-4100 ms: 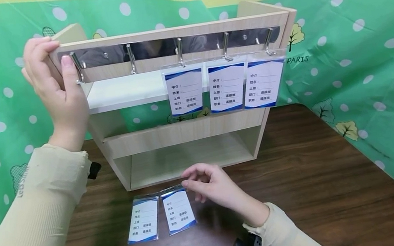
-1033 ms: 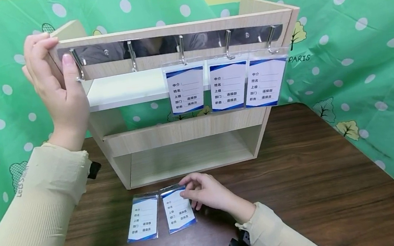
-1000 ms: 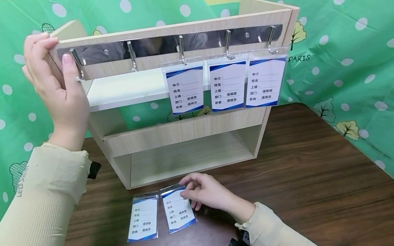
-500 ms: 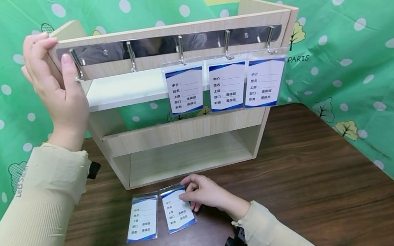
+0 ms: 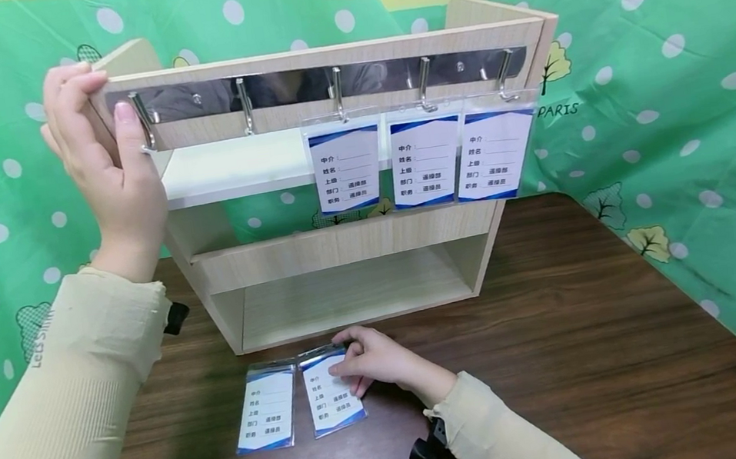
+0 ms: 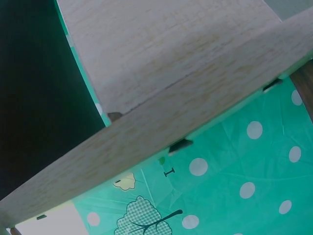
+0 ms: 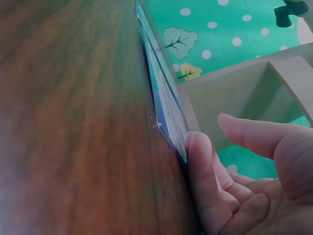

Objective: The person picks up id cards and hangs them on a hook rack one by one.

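Observation:
My left hand (image 5: 105, 171) grips the upper left corner of a small wooden shelf unit (image 5: 343, 252), its thumb on the front by the leftmost hook. Two clear badge holders with blue-edged cards lie side by side on the table: a left badge (image 5: 269, 409) and a right badge (image 5: 329, 413). My right hand (image 5: 381, 359) reaches over the right badge's upper right corner, overlapping it. In the right wrist view, the index fingertip (image 7: 198, 147) is at the badge's edge, with the thumb (image 7: 249, 134) held apart from it.
A metal hook rail (image 5: 287, 91) runs along the unit's top front board. Three similar badges hang from its right hooks, including a middle hanging badge (image 5: 425, 164). Dark wood table (image 5: 600, 346) extends to the right, with a green dotted cloth (image 5: 698, 139) behind.
My right hand has shifted left, from the right badge's edge to over its upper right corner. The left hand has kept its grip on the shelf unit, and both badges still lie flat.

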`<state>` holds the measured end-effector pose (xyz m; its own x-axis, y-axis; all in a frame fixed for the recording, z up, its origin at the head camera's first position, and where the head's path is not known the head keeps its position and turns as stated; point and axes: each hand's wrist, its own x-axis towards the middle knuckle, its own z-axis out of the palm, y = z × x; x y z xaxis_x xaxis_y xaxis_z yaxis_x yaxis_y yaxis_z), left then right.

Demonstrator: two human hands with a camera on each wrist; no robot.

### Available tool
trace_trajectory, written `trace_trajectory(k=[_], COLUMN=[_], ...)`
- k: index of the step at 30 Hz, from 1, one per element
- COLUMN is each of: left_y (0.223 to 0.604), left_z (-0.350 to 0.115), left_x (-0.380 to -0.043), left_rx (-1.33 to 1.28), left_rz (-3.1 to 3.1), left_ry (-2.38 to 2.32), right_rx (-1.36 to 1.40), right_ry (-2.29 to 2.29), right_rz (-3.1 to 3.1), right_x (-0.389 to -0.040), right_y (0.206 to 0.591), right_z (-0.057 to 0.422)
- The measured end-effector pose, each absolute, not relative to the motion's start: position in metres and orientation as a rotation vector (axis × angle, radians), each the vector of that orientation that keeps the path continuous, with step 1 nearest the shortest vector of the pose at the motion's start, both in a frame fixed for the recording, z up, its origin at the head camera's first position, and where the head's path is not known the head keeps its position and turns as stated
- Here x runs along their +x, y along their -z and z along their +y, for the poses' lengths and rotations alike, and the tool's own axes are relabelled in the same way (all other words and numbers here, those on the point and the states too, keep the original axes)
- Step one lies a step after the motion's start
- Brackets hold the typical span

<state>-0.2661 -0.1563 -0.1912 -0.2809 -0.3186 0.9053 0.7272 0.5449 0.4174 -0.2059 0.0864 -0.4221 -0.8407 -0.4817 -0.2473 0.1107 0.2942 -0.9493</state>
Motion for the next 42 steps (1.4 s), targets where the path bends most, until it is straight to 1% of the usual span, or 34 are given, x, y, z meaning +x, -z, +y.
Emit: trace_trajectory(k=[11,23,28,35,42], left_y=[0.191,0.192,0.192,0.191,0.192], left_z=[-0.156,-0.157,-0.157,-0.158,-0.159], left_x=[-0.264,-0.269,-0.269,-0.267,-0.269], left_rx=[-0.353,-0.361,-0.36,-0.367,-0.351], left_rz=[-1.54,-1.545,-1.545,-1.54,-1.545], left_ry=[1.066,1.06,1.061,1.056,1.062], right_rx=[-0.278,-0.282,-0.319,-0.416,-0.44], right_ry=[1.385,1.235,1.097,0.721,0.654], right_rz=[2.194,2.354,2.475,2.682,2.701], right_x=[-0.217,-0.214,-0.213,-0.209,-0.203], right_y=[0.422,0.418,0.415,0.408,0.404], right_z=[0.075,0.07,0.069,0.066,0.068])
